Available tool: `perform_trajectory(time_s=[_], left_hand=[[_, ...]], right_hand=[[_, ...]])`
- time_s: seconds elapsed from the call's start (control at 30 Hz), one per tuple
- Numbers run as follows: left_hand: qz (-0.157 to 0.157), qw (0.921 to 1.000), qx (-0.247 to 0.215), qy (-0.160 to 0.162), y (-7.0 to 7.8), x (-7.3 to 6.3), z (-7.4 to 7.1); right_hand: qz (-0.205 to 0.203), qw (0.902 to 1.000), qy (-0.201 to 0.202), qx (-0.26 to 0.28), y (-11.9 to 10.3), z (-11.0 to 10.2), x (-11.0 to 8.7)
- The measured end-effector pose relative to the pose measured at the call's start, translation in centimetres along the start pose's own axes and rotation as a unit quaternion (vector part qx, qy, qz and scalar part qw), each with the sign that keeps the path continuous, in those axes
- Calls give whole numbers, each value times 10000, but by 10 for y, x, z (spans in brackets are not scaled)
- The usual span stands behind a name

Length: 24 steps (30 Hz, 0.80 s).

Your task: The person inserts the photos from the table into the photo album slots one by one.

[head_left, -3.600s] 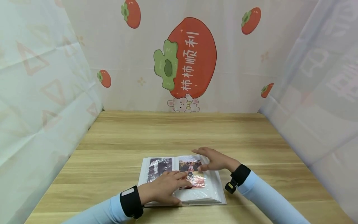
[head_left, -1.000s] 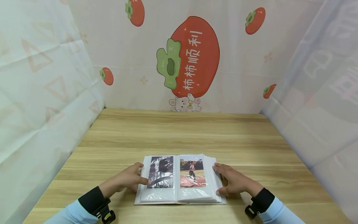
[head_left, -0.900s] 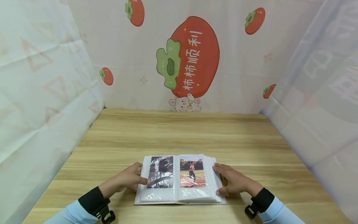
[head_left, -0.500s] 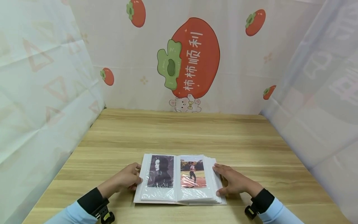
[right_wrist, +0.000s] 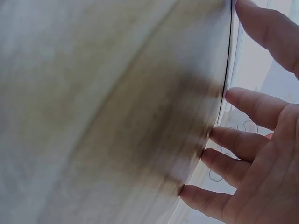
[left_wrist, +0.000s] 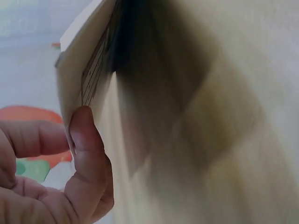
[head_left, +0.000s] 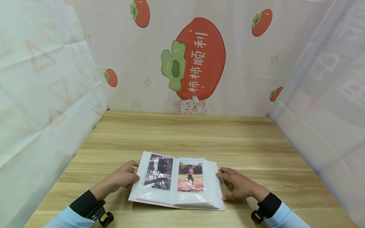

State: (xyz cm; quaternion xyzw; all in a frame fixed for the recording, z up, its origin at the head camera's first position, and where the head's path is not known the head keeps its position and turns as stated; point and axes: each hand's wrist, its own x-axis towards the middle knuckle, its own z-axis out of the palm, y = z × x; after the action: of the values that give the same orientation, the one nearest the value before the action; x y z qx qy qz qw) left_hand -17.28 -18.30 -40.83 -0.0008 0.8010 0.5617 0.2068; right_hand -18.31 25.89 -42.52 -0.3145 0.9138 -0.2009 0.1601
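Note:
A white photo album (head_left: 188, 198) lies spread on the table near its front. Behind clear sleeves sit a dark black-and-white portrait photo (head_left: 159, 172) on the left page and a colour photo of a runner (head_left: 190, 175) on the right. My left hand (head_left: 121, 175) pinches the left cover's outer edge, which is raised off the table. In the left wrist view the cover (left_wrist: 77, 70) is between thumb and fingers, with a shadow beneath. At the album's right edge, my right hand (head_left: 239, 185) has its fingers spread, fingertips (right_wrist: 233, 95) down at the table and album edge.
The wood-grain table (head_left: 185, 133) stretches back to a pale cloth backdrop (head_left: 245, 63) printed with persimmons. Cloth walls stand on the left (head_left: 51, 95) and right (head_left: 322, 104). Black bands with small cameras sit on both wrists.
My left hand has moved from the page to the cover edge and lifted it. The album has shifted left and tilted up on that side. My right hand stays almost where it was.

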Motion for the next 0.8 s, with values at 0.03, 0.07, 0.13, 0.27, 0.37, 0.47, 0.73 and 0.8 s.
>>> perform_trajectory(time_s=[0.03,0.07,0.13,0.27,0.37,0.47,0.73,0.8], left_hand=[[3,10000,-42,-2,1,-1,-4],[27,10000,-89,-36,1,-2,-7],[110,9995,-245,-182,1,-4,-14],[275,9963,-603,-554,0,-7,-22],[387,9930,-824,-753,2,-7,-25],[560,9893,-967,-940,7,-7,-26],[987,9793,-1214,-1286,31,-11,-17],[1139,9778,-1207,-1283,36,-12,-12]], right_hand=[[0,10000,-6,-19,0,0,0],[-2,10000,2,-25,1,1,0],[38,10000,-8,-35,0,1,0],[138,9999,-39,-33,0,1,0],[170,9998,-68,-25,0,1,0],[149,9998,-91,1,0,0,0],[104,9996,-275,-22,-3,-4,1],[102,9995,-291,-49,-4,-4,1]])
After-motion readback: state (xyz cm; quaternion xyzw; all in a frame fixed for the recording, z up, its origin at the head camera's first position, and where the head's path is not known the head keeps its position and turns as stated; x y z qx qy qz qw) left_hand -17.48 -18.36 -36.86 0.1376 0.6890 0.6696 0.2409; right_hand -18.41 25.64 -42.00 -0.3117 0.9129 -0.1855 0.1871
